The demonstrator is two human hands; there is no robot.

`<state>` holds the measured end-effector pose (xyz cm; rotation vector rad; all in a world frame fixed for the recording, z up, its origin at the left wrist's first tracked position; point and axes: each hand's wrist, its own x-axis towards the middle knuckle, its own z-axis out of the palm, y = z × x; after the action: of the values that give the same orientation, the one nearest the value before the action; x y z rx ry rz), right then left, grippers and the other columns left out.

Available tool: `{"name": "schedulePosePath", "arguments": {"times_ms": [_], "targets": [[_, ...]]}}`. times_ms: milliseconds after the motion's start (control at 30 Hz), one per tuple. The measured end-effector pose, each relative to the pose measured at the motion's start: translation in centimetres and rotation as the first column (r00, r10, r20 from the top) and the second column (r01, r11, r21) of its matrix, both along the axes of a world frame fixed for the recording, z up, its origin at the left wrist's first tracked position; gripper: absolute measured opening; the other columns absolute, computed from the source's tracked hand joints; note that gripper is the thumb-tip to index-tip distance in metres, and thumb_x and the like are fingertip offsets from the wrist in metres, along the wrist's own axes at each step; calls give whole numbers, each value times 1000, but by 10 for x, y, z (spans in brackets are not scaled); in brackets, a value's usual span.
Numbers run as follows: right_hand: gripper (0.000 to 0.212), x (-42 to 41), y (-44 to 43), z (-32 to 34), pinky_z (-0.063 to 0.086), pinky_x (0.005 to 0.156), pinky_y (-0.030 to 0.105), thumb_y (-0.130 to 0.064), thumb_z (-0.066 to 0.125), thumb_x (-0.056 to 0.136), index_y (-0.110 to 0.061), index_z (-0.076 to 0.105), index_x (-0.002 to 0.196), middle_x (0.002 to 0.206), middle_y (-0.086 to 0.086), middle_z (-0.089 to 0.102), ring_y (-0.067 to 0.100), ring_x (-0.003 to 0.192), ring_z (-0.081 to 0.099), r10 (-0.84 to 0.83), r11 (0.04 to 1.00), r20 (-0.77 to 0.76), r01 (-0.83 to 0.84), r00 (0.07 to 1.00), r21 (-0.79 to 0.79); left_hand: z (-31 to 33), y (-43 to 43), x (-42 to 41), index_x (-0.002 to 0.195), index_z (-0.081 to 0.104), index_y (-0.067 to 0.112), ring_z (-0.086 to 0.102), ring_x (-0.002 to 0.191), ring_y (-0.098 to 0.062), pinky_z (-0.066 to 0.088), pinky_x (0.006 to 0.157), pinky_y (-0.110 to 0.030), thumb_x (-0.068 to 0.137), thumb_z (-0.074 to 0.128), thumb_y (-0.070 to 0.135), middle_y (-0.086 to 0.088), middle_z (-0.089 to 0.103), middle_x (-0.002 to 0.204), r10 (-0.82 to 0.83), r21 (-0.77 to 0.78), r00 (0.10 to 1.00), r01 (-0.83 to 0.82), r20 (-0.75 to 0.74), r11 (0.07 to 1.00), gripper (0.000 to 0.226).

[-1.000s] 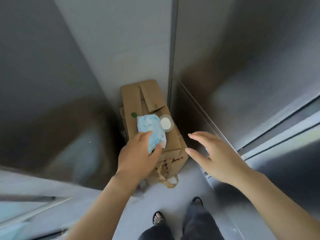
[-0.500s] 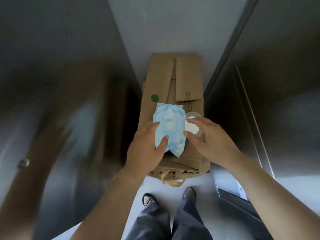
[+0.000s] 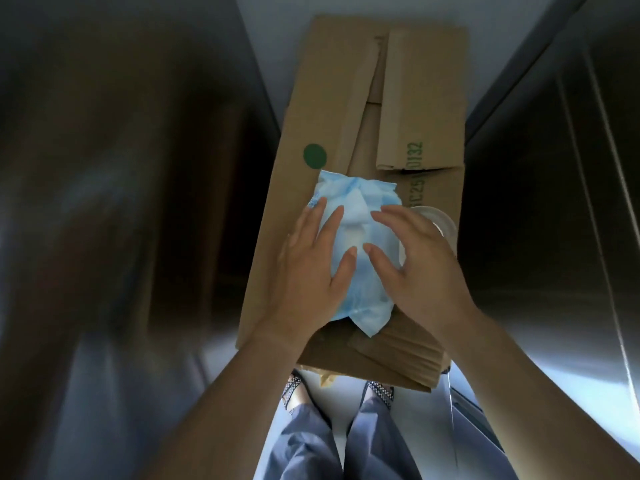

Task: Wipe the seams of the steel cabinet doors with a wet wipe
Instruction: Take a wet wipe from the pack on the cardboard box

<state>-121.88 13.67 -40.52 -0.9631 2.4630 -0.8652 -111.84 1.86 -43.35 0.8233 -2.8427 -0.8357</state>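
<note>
Since half a second ago the view has closed in on the cardboard box [image 3: 332, 109], which now fills the middle of the frame, and the right hand [image 3: 420, 268] has slid off the clear round lid [image 3: 437, 221] toward the middle of the wet wipe pack [image 3: 356, 251]. At far left, the steel cabinet door [image 3: 104, 202] is a dark, smeared blur, and no seam can be made out on it. Next comes the left hand [image 3: 306, 268], lying flat along the pack's left side, fingers [image 3: 317, 220] spread and extended, thumb pressed onto the blue wrapper; it steadies the pack rather than closing around it. The pack lies on top of the box, below a green dot [image 3: 314, 155], its lower corner hanging over the folded brown flaps. White material shows at the pack's centre, between the two thumbs; whether it is a wipe or a label is unclear. The right hand hovers over the pack's right half with fingers curved and apart, thumb tip close to the white patch, and actual contact cannot be told. It hides most of the clear lid, only an arc showing past the knuckles. At right, another steel door [image 3: 554, 202] is partly cut off. Below, trouser legs [image 3: 332, 441] and sandalled feet stand on the pale floor [image 3: 341, 393].
</note>
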Motion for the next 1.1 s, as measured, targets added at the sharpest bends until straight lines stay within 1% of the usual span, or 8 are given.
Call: {"name": "schedulePosePath", "arguments": {"times_ms": [133, 233, 433, 567, 667, 833, 967, 1100], "targets": [[46, -8, -2, -17, 28, 107, 27, -32, 59, 91, -19, 49, 134, 145, -2, 41, 15, 134, 35, 47, 995, 46, -50, 998, 83, -21, 0, 4, 152, 22, 21, 10, 148, -21, 13, 116, -38, 97, 33, 48, -3, 16, 160, -48, -126, 997, 56, 63, 990, 62], [45, -9, 3, -26, 29, 106, 26, -34, 58, 91, -21, 49, 134, 146, -3, 39, 14, 135, 33, 92, 985, 47, -98, 995, 139, -28, -1, 9, 151, 23, 20, 13, 147, -22, 15, 114, -38, 96, 31, 48, -5, 20, 159, -58, -171, 997, 66, 54, 983, 62], [29, -4, 0, -31, 34, 96, 26, -28, 64, 88, -21, 65, 116, 137, -1, 49, 19, 126, 43, 15, 999, 8, -15, 1000, 44, -32, -3, 12, 151, 22, 25, 15, 147, -21, 15, 115, -39, 96, 35, 47, -3, 22, 159, -42, -195, 999, 44, 18, 980, 61], [25, 2, -7, -36, 41, 91, 33, -33, 68, 85, -20, 70, 107, 132, 2, 52, 23, 123, 45, -9, 998, -66, 13, 998, 65, -31, -2, 14, 150, 17, 29, 13, 147, -18, 11, 115, -39, 95, 34, 48, -1, 22, 159, -23, -206, 1000, 25, 15, 978, 60], [23, 4, -15, -38, 43, 88, 35, -36, 70, 82, -23, 72, 100, 125, 2, 54, 22, 117, 48, -72, 996, -101, 78, 992, 51, -31, -3, 15, 150, 18, 30, 14, 147, -17, 11, 115, -37, 96, 33, 47, 0, 22, 159, -19, -208, 1000, 20, 10, 978, 59], [10, 7, -25, -40, 35, 83, 29, -30, 75, 77, -23, 74, 84, 115, 1, 56, 21, 110, 49, -146, 989, -117, 149, 982, 16, -33, -4, 14, 150, 20, 28, 16, 147, -18, 13, 115, -37, 95, 35, 46, -1, 24, 158, -19, -224, 1000, 23, 21, 974, 59], [2, 9, -29, -40, 33, 81, 28, -21, 75, 76, -20, 74, 76, 113, 5, 58, 25, 108, 52, -137, 990, -168, 141, 976, 10, -33, -5, 13, 150, 21, 28, 15, 147, -17, 11, 114, -35, 94, 36, 46, -1, 24, 158, -21, -226, 999, 27, 28, 974, 60], [2, 10, -30, -41, 38, 79, 32, -17, 72, 78, -16, 71, 77, 111, 7, 58, 25, 106, 54, -90, 994, -228, 102, 969, 43, -32, -5, 13, 149, 19, 29, 17, 146, -18, 14, 114, -37, 94, 38, 46, -1, 24, 158, -22, -214, 999, 27, 25, 976, 61]]}}
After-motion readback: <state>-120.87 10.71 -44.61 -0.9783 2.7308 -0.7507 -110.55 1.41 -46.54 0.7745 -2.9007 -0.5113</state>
